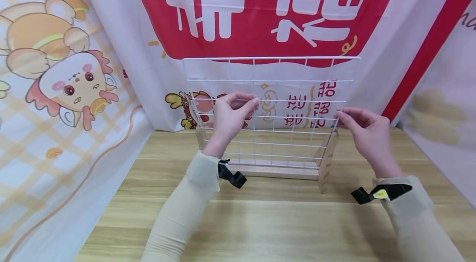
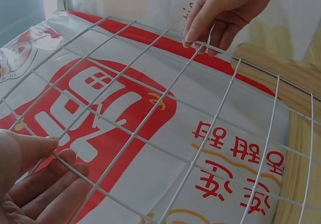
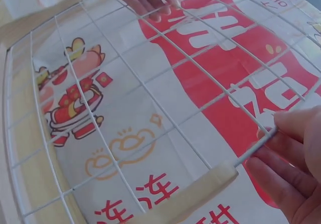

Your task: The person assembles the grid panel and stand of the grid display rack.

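A white wire grid panel (image 1: pixel 274 117) stands upright in a light wooden stand, made of a right side post (image 1: pixel 327 163), a left side post (image 1: pixel 200 138) and a low crossbar (image 1: pixel 275 172). My left hand (image 1: pixel 231 115) pinches a wire left of the grid's middle, its thumb (image 2: pixel 30 148) in front and fingertips behind. With thumb and fingers, my right hand (image 1: pixel 372 134) grips the grid's right edge wire, just above the post's rounded top (image 3: pixel 220 176). The grid's lower edge meets the crossbar.
The stand rests on a wood-grain table (image 1: pixel 260 220). Close behind hangs a white cloth with a red panel (image 1: pixel 260 18) and printed characters. A cartoon-print cloth (image 1: pixel 74 76) borders the left side, and a pale cloth (image 1: pixel 439 101) the right. Black straps (image 1: pixel 234 177) circle both wrists.
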Tool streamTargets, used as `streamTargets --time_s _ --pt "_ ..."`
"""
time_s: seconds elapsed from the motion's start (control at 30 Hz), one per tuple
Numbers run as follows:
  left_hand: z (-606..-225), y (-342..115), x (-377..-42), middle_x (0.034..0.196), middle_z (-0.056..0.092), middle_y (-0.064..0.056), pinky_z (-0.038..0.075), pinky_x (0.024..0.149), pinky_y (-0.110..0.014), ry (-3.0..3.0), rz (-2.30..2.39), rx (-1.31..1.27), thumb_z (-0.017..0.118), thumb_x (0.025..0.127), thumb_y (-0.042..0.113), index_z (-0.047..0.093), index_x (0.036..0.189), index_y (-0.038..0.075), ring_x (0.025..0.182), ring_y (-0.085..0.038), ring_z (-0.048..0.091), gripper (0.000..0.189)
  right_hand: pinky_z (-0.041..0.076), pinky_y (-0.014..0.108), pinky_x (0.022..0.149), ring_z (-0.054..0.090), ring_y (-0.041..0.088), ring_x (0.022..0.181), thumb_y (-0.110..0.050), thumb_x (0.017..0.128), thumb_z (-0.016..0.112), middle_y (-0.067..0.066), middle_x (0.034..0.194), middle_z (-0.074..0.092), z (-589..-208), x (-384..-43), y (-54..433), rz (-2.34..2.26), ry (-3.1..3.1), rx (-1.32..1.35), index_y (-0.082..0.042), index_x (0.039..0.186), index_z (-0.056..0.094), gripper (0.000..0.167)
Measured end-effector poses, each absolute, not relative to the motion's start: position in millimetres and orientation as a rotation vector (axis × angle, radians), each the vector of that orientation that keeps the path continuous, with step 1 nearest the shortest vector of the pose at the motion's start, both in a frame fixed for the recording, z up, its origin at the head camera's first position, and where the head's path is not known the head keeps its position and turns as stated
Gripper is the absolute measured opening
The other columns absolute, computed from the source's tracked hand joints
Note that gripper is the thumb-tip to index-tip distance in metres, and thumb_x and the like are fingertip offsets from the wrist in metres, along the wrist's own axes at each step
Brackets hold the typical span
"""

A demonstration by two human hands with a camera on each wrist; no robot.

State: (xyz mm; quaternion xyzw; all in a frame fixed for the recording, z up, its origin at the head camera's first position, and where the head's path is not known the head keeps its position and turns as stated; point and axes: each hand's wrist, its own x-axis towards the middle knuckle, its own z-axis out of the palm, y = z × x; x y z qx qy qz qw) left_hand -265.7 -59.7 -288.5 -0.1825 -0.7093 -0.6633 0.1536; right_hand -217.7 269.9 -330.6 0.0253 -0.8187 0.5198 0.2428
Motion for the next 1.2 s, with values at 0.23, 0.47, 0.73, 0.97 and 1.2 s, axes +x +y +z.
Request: streamTargets --time_s 0.23,0.47,0.73,0.97,1.2 --pt "-292 -65 -259 0.099 0.077 -0.004 0.061 0.080 -0.033 -2.019 -1.794 -0.548 0.082 0.090 0.019 0.077 0.111 0.009 0.091 -0.018 0.073 0.024 0.056 0.017 0.079 0.071 0.016 0.093 -0.032 0.099 0.069 0.007 0.112 0.071 -334 -219 267 1.432 -2.194 0.098 -0.008 0.127 0.070 0.037" --pt "-299 -108 -245 0.104 0.076 0.000 0.059 0.084 -0.031 -1.870 -1.637 -0.429 0.084 0.087 0.025 0.076 0.117 0.014 0.094 -0.016 0.072 0.033 0.057 0.021 0.079 0.071 0.017 0.093 -0.026 0.099 0.069 0.005 0.109 0.072 -336 -222 266 1.446 -2.160 0.112 -0.005 0.125 0.070 0.034" --pt "-291 -146 -241 0.113 0.071 -0.017 0.056 0.092 -0.033 -1.659 -1.565 -0.197 0.077 0.093 0.010 0.070 0.120 -0.003 0.100 -0.022 0.069 0.031 0.057 0.020 0.079 0.071 0.011 0.091 -0.026 0.099 0.069 0.004 0.109 0.072 -337 -223 268 1.464 -2.147 0.115 -0.005 0.125 0.071 0.034" --pt "-303 -162 -265 0.102 0.076 -0.009 0.060 0.081 -0.027 -1.745 -1.607 -0.153 0.079 0.092 0.023 0.075 0.111 0.000 0.090 -0.018 0.073 0.030 0.057 0.019 0.080 0.071 0.012 0.093 -0.028 0.098 0.069 0.004 0.111 0.072 -337 -222 268 1.474 -2.162 0.102 -0.008 0.127 0.071 0.035" --pt "-305 -168 -267 0.096 0.076 -0.010 0.061 0.075 -0.027 -1.736 -1.671 -0.186 0.082 0.088 0.029 0.078 0.104 0.004 0.084 -0.021 0.073 0.029 0.057 0.019 0.080 0.071 0.011 0.093 -0.026 0.099 0.069 0.003 0.111 0.072 -338 -222 270 1.478 -2.144 0.119 -0.006 0.126 0.070 0.034"
